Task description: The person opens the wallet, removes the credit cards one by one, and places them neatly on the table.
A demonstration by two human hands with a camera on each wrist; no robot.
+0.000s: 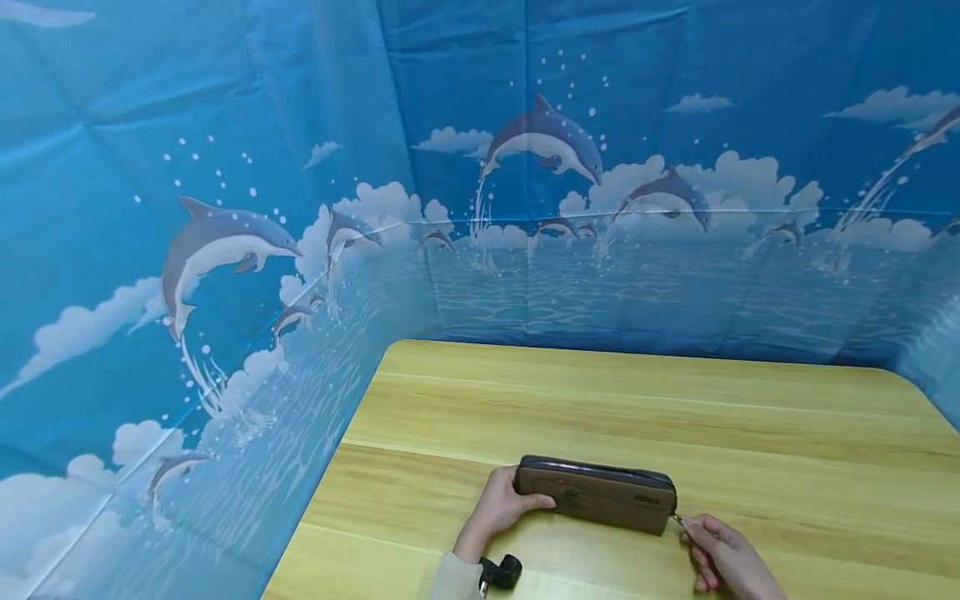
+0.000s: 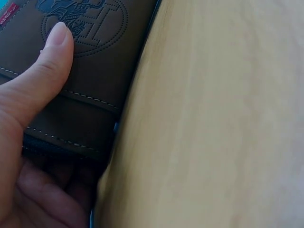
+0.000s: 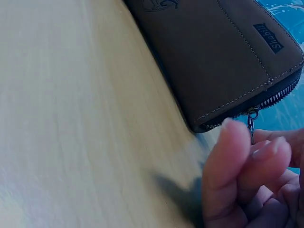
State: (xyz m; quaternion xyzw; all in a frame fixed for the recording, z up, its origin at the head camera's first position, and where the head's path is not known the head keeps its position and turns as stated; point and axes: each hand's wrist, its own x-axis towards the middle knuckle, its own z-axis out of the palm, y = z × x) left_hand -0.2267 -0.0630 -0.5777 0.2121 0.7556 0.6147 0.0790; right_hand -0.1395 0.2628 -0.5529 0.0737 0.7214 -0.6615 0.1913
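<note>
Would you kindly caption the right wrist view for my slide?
The right hand pinches the zipper pull of a brown wallet.

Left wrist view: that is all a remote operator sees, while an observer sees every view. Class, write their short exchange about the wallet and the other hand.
Operator: I see the left hand gripping the wallet. What is the right hand doing?
Observer: It pinches the zipper pull at the wallet's opposite end.
Operator: Is anything on the wallet's front near that end?
Observer: Yes, a small dark label.
</note>
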